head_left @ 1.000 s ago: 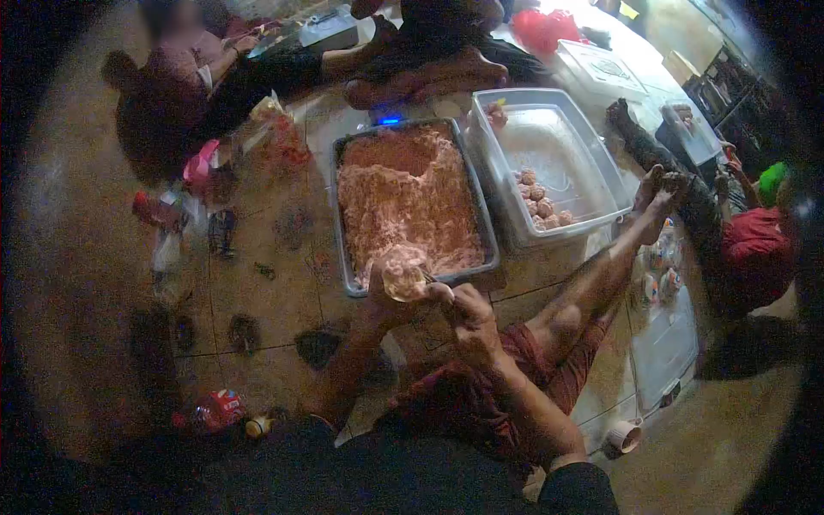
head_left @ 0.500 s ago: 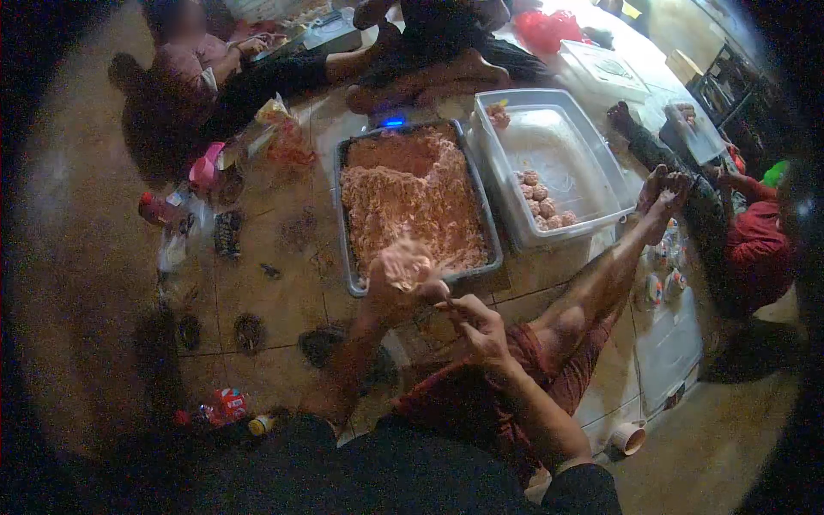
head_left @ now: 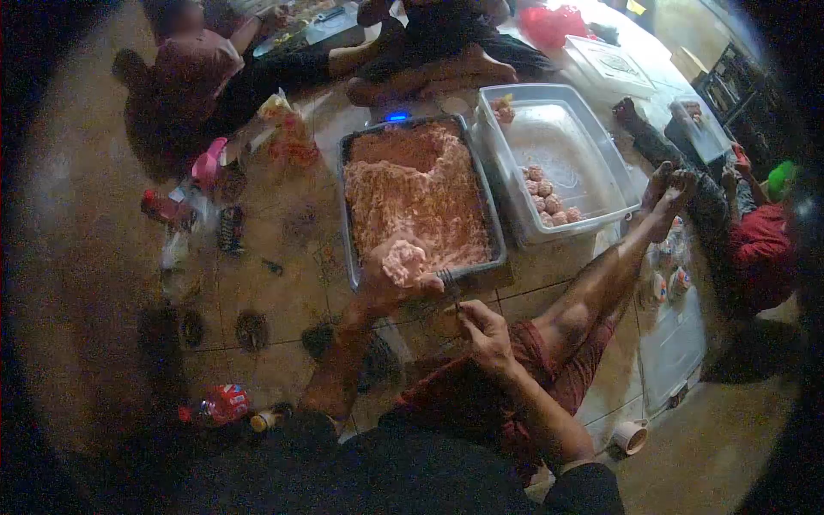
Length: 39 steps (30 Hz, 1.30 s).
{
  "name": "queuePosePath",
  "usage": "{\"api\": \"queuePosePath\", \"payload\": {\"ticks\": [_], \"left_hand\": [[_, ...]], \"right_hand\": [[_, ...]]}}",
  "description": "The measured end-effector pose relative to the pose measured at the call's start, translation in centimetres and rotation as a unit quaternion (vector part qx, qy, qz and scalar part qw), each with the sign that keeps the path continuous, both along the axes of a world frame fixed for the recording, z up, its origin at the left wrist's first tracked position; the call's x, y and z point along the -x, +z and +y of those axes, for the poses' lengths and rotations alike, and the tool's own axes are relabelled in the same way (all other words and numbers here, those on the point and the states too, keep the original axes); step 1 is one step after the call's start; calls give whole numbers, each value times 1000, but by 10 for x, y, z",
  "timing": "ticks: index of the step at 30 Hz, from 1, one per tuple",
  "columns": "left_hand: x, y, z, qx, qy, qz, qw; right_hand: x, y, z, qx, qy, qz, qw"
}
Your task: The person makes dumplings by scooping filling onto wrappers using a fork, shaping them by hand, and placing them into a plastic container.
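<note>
A lump of pink minced meat point(head_left: 403, 263) rests in my left hand point(head_left: 379, 281), whose fingers curl up around it at the near edge of a dark-rimmed tub point(head_left: 350, 266). More pink meat mixture point(head_left: 412, 197) fills that tub, with a lower hollow at its far side. My right hand point(head_left: 487, 335) pinches the handle of a small fork point(head_left: 448, 280). The fork's tined end is beside my left thumb. To the right of the tub, a clear plastic box point(head_left: 592, 124) contains several meatballs point(head_left: 549, 199) in its near left corner.
Other people sit around: one in a pink top point(head_left: 193, 69) at far left, one in red point(head_left: 760, 257) at right. My outstretched leg point(head_left: 592, 275) lies right of the tub. A mug point(head_left: 630, 438), a red-labelled bottle point(head_left: 225, 403) and a box lid point(head_left: 669, 343) are on the floor.
The fork has drawn slightly away from the meat lump, and my right hand has shifted a little down. The lump sits lower in my left hand. The person in pink has moved an arm.
</note>
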State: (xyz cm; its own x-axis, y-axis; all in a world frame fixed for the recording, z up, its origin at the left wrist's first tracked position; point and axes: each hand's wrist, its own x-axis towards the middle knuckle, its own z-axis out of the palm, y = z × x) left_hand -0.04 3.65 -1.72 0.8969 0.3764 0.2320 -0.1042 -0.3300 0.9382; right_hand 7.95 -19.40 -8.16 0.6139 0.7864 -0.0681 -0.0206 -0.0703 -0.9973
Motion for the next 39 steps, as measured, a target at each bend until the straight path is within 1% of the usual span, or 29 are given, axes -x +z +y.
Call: {"api": "queuePosePath", "payload": {"ticks": [1, 4, 7, 8, 10, 11, 12, 13, 14, 15, 17, 18, 19, 21, 22, 23, 24, 25, 26, 27, 28, 29, 30, 31, 33, 35, 36, 37, 39], "left_hand": [[0, 4, -1, 12, 2, -2, 1000], [0, 8, -2, 31, 23, -27, 999], [-2, -1, 1, 5, -28, -19, 999], [-3, -5, 2, -11, -57, -25, 998], [-3, -16, -7, -35, -95, -51, 994], [-7, -24, -17, -34, -96, -52, 993], [-13, -38, -30, -26, 8, -115, 993], [-15, -46, -36, 8, 57, -124, 991], [-14, -41, -35, 41, 81, -118, 989], [-11, -36, -31, 60, 68, -90, 992], [0, -22, -15, 64, -3, -35, 997], [3, -18, -10, 61, -26, -23, 998], [4, -17, -7, 61, -44, -12, 997], [5, -20, -9, 60, -57, -12, 997], [4, -22, -11, 51, -51, -21, 997], [1, -26, -14, 45, -41, -36, 998], [-4, -34, -20, 69, -20, -64, 995], [-9, -43, -28, 168, -11, -94, 981], [-11, -46, -30, 437, -74, -66, 894], [-13, -50, -33, 681, -62, -37, 729], [-11, -52, -31, 479, 5, -30, 877], [-10, -41, -28, 364, 31, -27, 931], [-8, -30, -24, 244, 70, -20, 967], [-4, -17, -14, 165, 30, -13, 986], [4, -2, -10, 87, -7, -5, 996], [6, 9, -12, 133, 73, -40, 988], [6, 10, -11, 245, 51, -45, 967], [5, 10, -10, 356, 38, -51, 932], [-1, -15, -15, 263, 17, -72, 962]], "right_hand": [[1, 1, -1, 1, 12, 20, 1000], [3, -2, -1, -12, 14, 9, 1000], [4, 13, 2, -42, 37, 34, 998], [5, 2, 6, -41, 35, 34, 998], [11, -26, 14, -121, 12, -67, 990], [11, -11, 15, -120, 11, -68, 990], [7, 19, 19, -95, -5, -176, 980], [4, 37, 22, -70, -21, -282, 957], [0, 40, 21, -42, -30, -265, 963], [-2, 39, 17, -41, -30, -264, 963], [-6, 38, 8, -5, -78, -212, 974], [-4, 39, 5, -18, -92, -154, 984], [-4, 40, 2, -17, -91, -155, 984], [-3, 42, -4, -19, -13, -46, 999], [-2, 35, -1, -20, -13, -47, 999], [1, 22, 4, -66, -7, -70, 995], [5, 19, 10, -112, -1, -93, 989], [7, 18, 14, -112, -1, -93, 989], [8, 22, 20, -65, -22, -175, 982], [7, 24, 24, -18, -42, -256, 966], [2, 20, 24, -52, -59, -286, 955], [-2, 24, 21, -52, -59, -286, 955], [-7, 34, 15, -26, -63, -276, 959], [-12, 39, 9, 2, -67, -266, 962], [-14, 38, -3, 1, -45, -247, 968], [-13, 35, -9, -49, 0, -173, 984], [-9, 26, -8, -49, 0, -173, 984], [-3, 9, -4, -79, 1, -156, 985], [5, 3, 8, -107, 1, -141, 984]]}}
